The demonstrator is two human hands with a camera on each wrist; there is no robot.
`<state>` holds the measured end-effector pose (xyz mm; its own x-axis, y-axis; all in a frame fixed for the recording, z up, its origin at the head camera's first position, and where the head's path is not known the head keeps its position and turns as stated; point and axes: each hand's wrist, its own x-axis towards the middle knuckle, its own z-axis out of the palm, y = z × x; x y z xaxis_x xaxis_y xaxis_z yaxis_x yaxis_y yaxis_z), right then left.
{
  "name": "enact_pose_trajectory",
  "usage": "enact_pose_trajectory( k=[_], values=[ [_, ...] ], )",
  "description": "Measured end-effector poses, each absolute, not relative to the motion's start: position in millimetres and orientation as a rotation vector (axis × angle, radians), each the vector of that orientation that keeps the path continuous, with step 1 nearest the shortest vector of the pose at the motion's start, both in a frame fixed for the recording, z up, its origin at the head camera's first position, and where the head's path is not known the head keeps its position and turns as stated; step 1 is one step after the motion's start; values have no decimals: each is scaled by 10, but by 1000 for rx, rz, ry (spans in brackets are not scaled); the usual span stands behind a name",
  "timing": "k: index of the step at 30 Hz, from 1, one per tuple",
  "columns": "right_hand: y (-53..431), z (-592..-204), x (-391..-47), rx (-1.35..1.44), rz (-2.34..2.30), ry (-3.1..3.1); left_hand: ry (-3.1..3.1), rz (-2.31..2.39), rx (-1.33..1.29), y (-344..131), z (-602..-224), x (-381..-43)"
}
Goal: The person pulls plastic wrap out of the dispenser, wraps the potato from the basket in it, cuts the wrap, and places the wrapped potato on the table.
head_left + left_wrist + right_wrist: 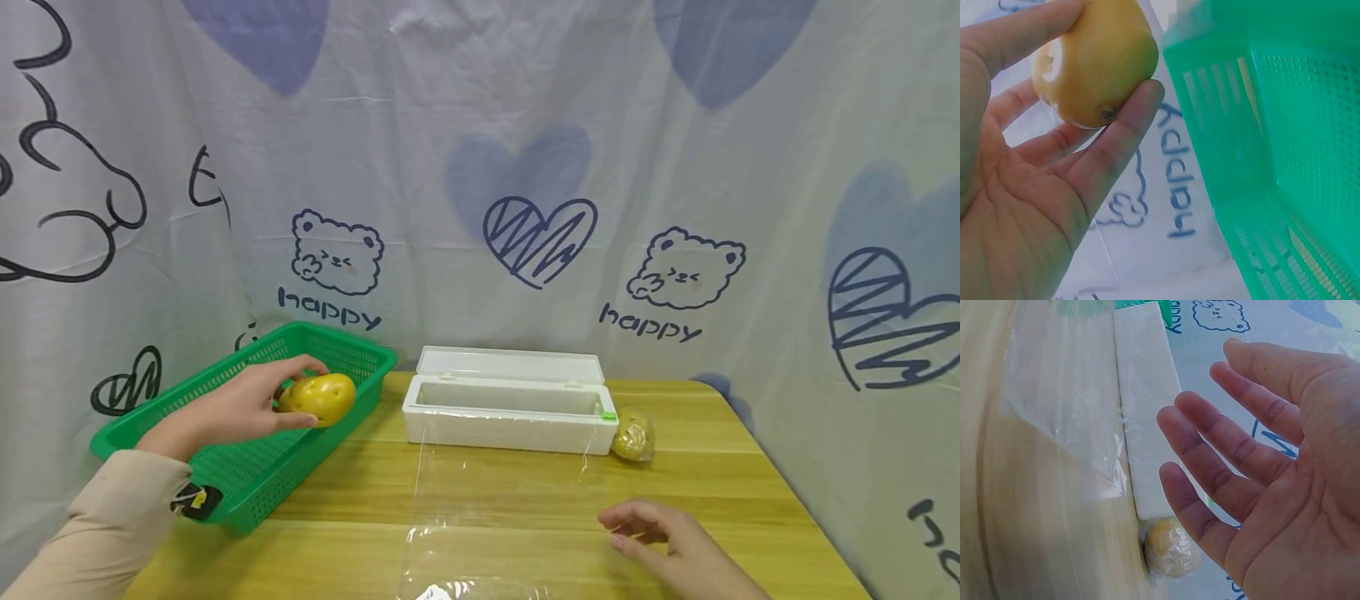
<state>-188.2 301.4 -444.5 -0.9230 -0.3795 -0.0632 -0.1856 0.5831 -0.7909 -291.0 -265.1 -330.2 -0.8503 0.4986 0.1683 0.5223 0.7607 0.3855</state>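
My left hand (258, 400) grips a yellow potato (324, 398) between thumb and fingers, over the inner side of a green plastic basket (262, 500). In the left wrist view the potato (1100, 62) shows a dark spot at its lower end. My right hand (675, 546) hovers over the front right of the table, fingers loosely bent and holding nothing. A sheet of clear plastic wrap (510, 508) stretches from a white wrap dispenser (510, 429) toward the front edge, left of that hand. The dispenser's lid (510, 364) stands raised.
A potato wrapped in film (634, 437) sits against the dispenser's right end. A small green piece (608, 415) marks the dispenser's front right corner. The wooden table (720, 467) meets a printed curtain (450, 100) behind and at both sides.
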Motion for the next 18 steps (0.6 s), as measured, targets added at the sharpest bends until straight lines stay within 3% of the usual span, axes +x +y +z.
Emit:
enact_pose_trajectory(
  k=[18],
  values=[
    [3144,-4557,-1933,-374,-1317,2571,-2782,-895,-1116,-1778,-3668,-2759]
  ],
)
